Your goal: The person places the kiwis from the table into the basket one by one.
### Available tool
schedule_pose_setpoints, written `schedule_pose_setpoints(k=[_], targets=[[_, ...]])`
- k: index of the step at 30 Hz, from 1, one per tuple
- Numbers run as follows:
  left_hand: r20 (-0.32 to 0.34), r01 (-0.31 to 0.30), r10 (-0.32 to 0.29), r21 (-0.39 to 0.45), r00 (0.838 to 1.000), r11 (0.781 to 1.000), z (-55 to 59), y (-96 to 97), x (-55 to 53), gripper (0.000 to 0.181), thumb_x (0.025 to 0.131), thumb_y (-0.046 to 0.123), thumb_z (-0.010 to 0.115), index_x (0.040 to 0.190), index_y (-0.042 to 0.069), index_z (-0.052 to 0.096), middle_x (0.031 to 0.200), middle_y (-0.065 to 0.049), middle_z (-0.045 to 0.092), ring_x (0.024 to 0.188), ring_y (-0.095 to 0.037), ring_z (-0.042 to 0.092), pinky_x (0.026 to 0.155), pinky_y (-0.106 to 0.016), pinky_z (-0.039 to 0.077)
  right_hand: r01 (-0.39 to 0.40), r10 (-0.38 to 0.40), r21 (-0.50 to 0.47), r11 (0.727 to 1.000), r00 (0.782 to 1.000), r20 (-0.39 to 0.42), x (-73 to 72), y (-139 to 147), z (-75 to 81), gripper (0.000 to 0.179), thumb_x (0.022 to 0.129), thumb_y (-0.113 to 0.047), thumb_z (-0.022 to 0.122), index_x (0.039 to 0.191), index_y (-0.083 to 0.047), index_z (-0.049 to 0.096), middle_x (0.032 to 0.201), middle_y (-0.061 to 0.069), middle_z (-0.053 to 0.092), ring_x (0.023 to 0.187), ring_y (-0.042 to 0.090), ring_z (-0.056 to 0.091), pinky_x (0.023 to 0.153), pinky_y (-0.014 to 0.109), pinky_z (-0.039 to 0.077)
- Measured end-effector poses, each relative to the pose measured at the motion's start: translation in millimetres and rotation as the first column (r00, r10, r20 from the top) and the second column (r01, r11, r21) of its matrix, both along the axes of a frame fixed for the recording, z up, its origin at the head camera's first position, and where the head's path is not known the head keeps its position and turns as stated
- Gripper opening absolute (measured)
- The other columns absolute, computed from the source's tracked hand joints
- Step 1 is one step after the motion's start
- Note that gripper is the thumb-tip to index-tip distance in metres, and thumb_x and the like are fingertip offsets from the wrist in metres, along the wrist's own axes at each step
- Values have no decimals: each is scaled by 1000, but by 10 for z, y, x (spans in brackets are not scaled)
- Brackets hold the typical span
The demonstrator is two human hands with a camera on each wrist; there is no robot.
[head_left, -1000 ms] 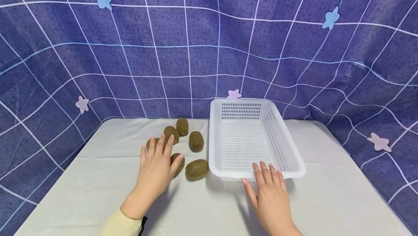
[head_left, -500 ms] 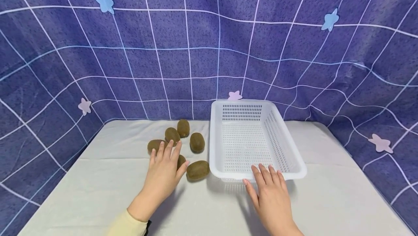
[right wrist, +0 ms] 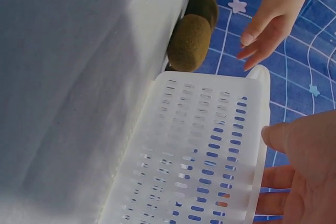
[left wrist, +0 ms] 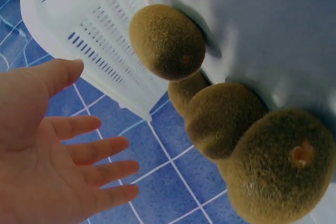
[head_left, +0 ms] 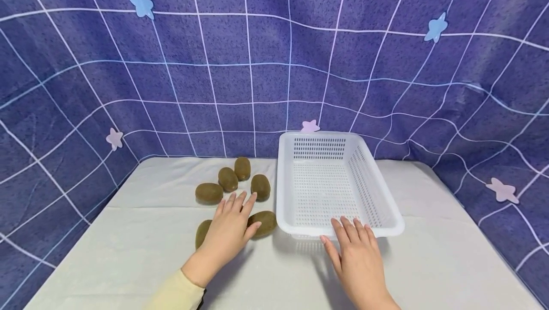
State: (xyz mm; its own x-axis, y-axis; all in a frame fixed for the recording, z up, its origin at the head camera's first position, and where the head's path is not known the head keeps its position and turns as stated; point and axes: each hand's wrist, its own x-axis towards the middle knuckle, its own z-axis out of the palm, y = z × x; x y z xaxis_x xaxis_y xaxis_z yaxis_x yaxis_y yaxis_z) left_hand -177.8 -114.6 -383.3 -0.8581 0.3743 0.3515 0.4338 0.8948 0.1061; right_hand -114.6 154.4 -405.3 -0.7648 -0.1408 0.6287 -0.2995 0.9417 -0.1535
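Several brown kiwis lie left of a white slotted basket [head_left: 339, 231]. My left hand [head_left: 229, 234] hovers low over the near kiwis, palm down, fingers spread and fairly straight. A kiwi [head_left: 263, 224] lies just right of its thumb, and another kiwi [head_left: 202, 234] shows partly on its left. Beyond the fingertips are a kiwi [head_left: 208, 193] and a kiwi [head_left: 260, 187]. In the left wrist view the palm faces a kiwi [left wrist: 168, 40] across a gap. My right hand [head_left: 358, 260] rests at the basket's near rim, straight fingers over it, thumb [right wrist: 275, 136] outside against the edge.
Two more kiwis, a near one [head_left: 228, 179] and a far one [head_left: 242, 168], lie toward the back of the white cloth-covered table [head_left: 128, 253]. A purple-blue grid curtain [head_left: 223, 81] with star shapes closes off the back and sides.
My left hand has moved right over the kiwis, uncovering one on its left and covering the one that showed beside its thumb. The right hand and basket have kept still.
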Motion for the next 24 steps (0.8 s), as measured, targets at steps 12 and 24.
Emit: schedule_pose_setpoints(k=[12,24], targets=[[75,176,-174,-29,982,984,-54,81,-114,61,82,21,77,135,1,52,132,-25,53,121,-42,51,101,-53,40,2,-2,-4,1000,1000,-10,-2,4,-5,47,88,-37,65,119,-1,64,118,20,64,113,46,55,98,58,39],[219,350,-310,-179,925,920,28,-1,-263,66,75,0,78,136,6,53,133,-21,54,122,-37,51,101,-50,41,8,-8,12,1000,1000,3,-3,9,-13,48,88,-38,65,119,-2,65,118,20,64,113,45,55,98,58,39]])
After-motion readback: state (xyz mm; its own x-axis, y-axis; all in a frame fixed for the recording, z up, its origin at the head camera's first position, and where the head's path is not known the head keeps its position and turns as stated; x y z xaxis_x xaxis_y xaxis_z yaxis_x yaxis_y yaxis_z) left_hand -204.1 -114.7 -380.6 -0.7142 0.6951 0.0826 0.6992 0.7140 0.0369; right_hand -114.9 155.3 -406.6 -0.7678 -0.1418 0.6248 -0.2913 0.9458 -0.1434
